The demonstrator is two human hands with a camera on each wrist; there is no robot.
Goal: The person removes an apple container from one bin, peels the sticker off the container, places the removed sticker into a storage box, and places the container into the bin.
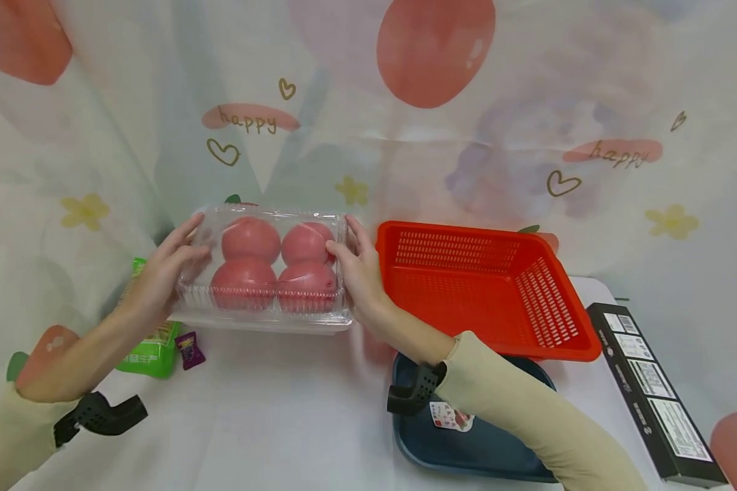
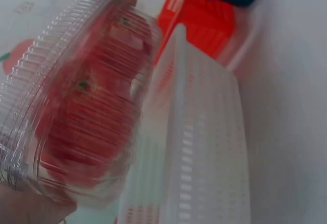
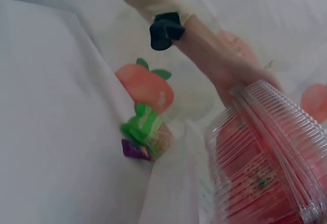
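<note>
A clear plastic clamshell box holds several pinkish-red tomatoes; green stem ends show through its side in both wrist views. My left hand grips the box's left end, and my right hand grips the right end, thumb over the top. Tilted in the left wrist view, the box is held up over a white slotted basket. In the head view the box hides most of that basket.
A red slotted basket stands to the right, partly over a dark blue tray. A long black box with white labels lies at far right. A green bag and a small purple packet lie at left.
</note>
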